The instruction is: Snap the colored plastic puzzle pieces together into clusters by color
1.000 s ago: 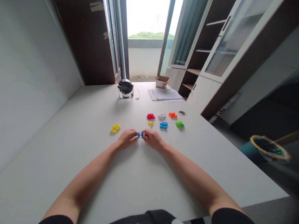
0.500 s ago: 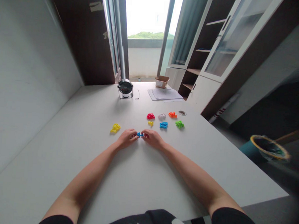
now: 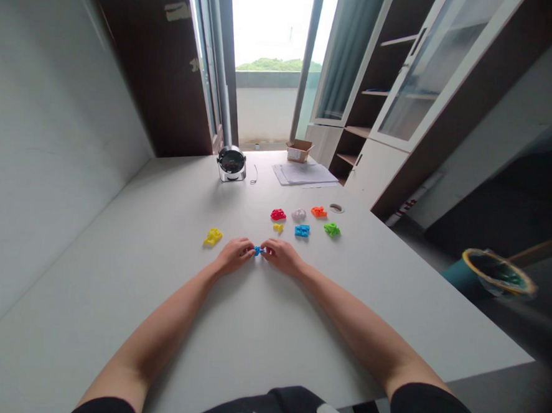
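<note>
Left hand [image 3: 234, 254] and right hand [image 3: 281, 255], seemingly pinching, partly hide a blue piece [image 3: 257, 251].

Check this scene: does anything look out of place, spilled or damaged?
The dark brown panel at the back left looks damaged: two ragged pale patches break its otherwise plain surface. The lumpy yellow plastic piece lies left of the bare left hand, apart from the coloured plastic pieces grouped further right, perhaps deliberately. No spill shows.

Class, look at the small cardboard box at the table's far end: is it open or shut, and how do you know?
Open: the cardboard box has its top uncovered, showing the inside.
</note>
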`<state>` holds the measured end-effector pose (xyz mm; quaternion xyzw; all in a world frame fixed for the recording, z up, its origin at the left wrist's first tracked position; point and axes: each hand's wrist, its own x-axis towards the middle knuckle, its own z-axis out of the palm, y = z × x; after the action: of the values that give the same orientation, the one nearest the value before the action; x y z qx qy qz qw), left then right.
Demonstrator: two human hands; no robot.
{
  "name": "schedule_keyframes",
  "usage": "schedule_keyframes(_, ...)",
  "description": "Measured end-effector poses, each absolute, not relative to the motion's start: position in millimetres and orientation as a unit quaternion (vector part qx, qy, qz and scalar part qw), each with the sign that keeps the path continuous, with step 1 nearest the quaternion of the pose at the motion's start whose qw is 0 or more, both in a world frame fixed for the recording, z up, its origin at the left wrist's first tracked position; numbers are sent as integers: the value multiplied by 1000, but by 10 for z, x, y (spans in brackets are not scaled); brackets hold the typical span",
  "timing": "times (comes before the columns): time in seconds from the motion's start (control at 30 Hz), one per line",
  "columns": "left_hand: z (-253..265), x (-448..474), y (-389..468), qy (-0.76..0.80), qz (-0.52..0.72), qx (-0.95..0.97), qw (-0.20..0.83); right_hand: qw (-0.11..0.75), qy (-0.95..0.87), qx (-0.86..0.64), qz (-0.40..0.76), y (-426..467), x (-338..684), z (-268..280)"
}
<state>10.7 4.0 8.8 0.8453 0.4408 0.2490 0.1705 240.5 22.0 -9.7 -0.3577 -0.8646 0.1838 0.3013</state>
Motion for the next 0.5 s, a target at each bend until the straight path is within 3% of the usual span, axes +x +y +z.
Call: schedule_keyframes(0.5, 77, 111, 56, 445, 248, 846, 158, 263, -892, -353, 103, 216, 2392, -46)
